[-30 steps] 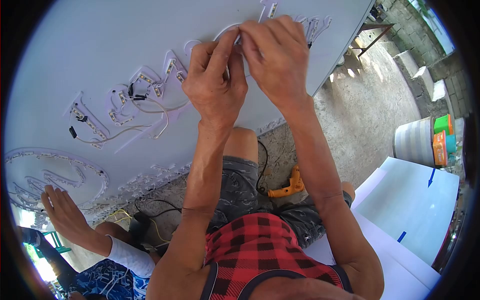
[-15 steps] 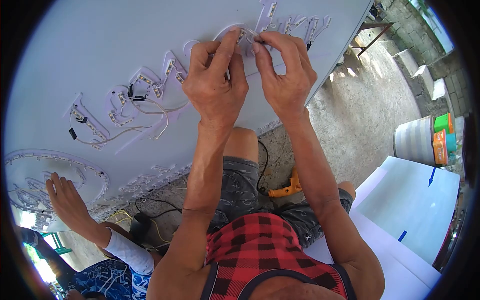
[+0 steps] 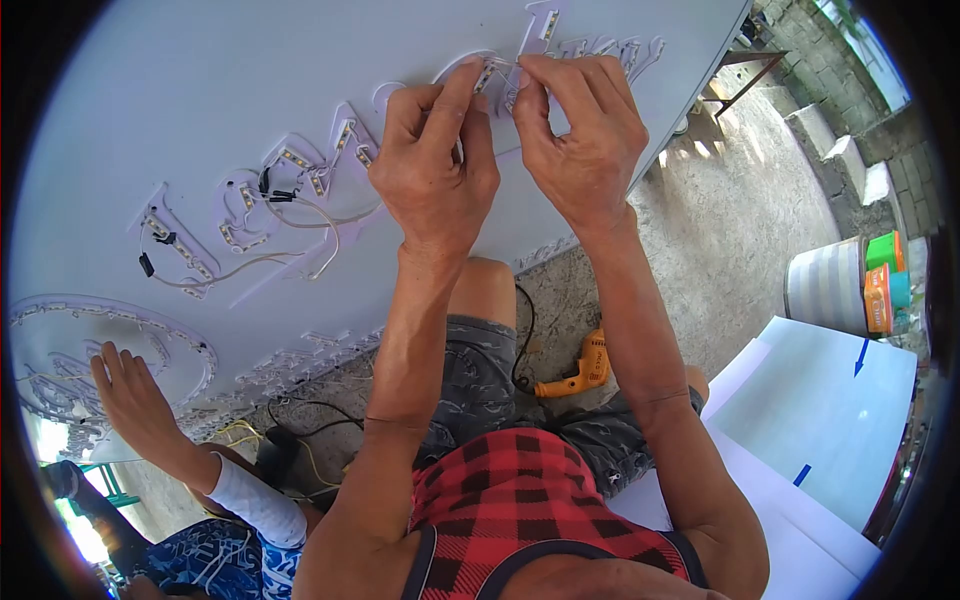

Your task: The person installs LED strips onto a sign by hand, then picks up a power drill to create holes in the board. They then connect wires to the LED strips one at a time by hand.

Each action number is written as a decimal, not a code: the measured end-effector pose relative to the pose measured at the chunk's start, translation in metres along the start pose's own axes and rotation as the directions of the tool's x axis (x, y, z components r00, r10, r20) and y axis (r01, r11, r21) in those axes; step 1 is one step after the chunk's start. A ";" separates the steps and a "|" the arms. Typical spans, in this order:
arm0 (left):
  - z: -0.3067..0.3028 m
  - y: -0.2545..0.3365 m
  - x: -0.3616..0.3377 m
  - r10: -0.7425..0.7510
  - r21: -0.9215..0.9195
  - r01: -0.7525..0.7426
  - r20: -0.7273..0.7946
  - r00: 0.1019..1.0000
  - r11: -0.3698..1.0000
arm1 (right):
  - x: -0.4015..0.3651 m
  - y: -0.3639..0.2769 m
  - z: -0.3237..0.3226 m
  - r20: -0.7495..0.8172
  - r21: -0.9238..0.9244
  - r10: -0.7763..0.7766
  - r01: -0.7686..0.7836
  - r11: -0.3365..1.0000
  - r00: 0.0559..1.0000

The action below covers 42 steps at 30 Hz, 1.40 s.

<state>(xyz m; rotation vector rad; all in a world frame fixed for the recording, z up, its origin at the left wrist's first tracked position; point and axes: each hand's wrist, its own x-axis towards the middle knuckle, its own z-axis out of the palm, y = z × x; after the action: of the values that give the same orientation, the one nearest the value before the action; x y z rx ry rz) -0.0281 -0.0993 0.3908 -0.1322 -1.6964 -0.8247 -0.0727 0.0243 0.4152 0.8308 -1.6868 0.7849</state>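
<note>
On a white panel (image 3: 300, 60), raised letters carry strips of small LED modules. My left hand (image 3: 432, 165) is closed, its index finger and thumb at the LED strip (image 3: 487, 76) of one curved letter. Beside it, my right hand (image 3: 588, 140) pinches a thin pale wire (image 3: 505, 68) between thumb and index finger. The wire runs from that strip toward my right fingertips. Just beyond them stands a tall letter (image 3: 540, 30) with LEDs. My fingers partly hide the curved letter and the grip points.
Loose cables with black connectors (image 3: 147, 265) lie over the letters to the left. A co-worker's hand (image 3: 135, 400) rests at an oval sign (image 3: 205, 350). A yellow power drill (image 3: 585, 368) lies on the floor, with a striped bucket (image 3: 828, 285) and white sheets (image 3: 790, 420) at right.
My right hand has moved slightly right and away from my left hand, with the wire stretched between them. My left hand has barely moved.
</note>
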 end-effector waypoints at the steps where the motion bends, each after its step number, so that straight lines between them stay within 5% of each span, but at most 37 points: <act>1: 0.000 0.000 0.000 -0.002 0.001 0.002 0.000 1.000 1.000 | 0.000 0.000 0.001 0.002 0.000 0.000 0.000 1.000 1.000; 10: -0.001 -0.001 -0.001 0.001 0.006 -0.001 0.020 1.000 1.000 | 0.005 0.001 0.001 -0.028 0.076 -0.022 0.024 0.997 0.999; 12: -0.001 0.000 0.000 0.002 0.012 -0.003 0.021 1.000 1.000 | 0.008 -0.001 -0.002 0.038 -0.038 -0.080 0.081 0.996 0.996; 19: 0.000 -0.002 -0.001 -0.011 0.000 0.011 0.006 1.000 1.000 | 0.016 -0.005 0.007 0.144 0.000 0.017 -0.017 1.000 0.989; 21: -0.001 -0.001 -0.001 -0.001 0.021 0.000 0.027 1.000 1.000 | 0.020 -0.007 -0.004 0.268 0.318 0.387 -0.460 0.829 0.882; 24: -0.002 -0.001 -0.002 0.003 0.016 -0.003 0.024 1.000 1.000 | 0.016 0.002 -0.020 0.323 0.313 0.416 -0.511 0.801 0.850; 31: 0.000 -0.001 -0.002 0.001 -0.004 -0.001 0.007 1.000 1.000 | 0.002 -0.010 -0.017 0.300 0.271 0.326 -0.408 0.872 0.896; 34: 0.000 0.000 -0.001 0.024 0.000 -0.024 -0.004 1.000 1.000 | 0.000 -0.014 -0.010 0.213 0.416 0.373 -0.430 0.802 0.903; 42: 0.001 -0.002 -0.003 0.014 -0.027 -0.014 -0.015 1.000 1.000 | 0.004 -0.014 -0.004 0.096 0.217 0.150 -0.168 0.962 0.984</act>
<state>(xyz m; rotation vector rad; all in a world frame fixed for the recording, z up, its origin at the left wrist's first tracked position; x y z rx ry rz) -0.0287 -0.0993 0.3876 -0.1558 -1.6690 -0.8368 -0.0600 0.0194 0.4216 0.8972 -1.7727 1.0811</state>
